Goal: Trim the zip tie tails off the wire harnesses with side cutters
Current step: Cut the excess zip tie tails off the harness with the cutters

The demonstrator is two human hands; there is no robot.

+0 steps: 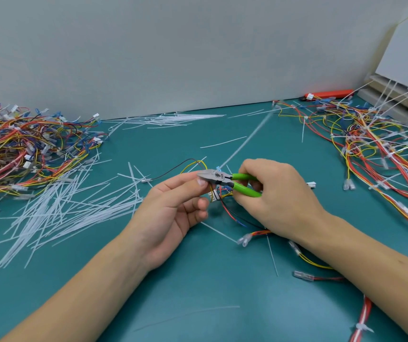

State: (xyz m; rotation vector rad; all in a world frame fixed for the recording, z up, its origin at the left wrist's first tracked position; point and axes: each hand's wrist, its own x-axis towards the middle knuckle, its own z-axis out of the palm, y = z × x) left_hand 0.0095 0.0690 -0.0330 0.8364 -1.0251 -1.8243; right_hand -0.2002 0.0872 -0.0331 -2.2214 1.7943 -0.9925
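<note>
Both forearms enter from the near edge of the worktop and converge toward its middle, bare to the elbow. Left hand: palm turned up and inward, thumb and forefinger extended forward and pinching at the tips, remaining fingers curled loosely toward the palm. Left wrist slightly bent back. Right hand: back of the hand facing up, fingers curled tight round green handles, thumb hidden beneath. Right wrist straight, in line with the forearm. The two hands sit just beside each other, fingertips nearly meeting, both raised above the worktop surface. Right forearm crosses the near right corner.
</note>
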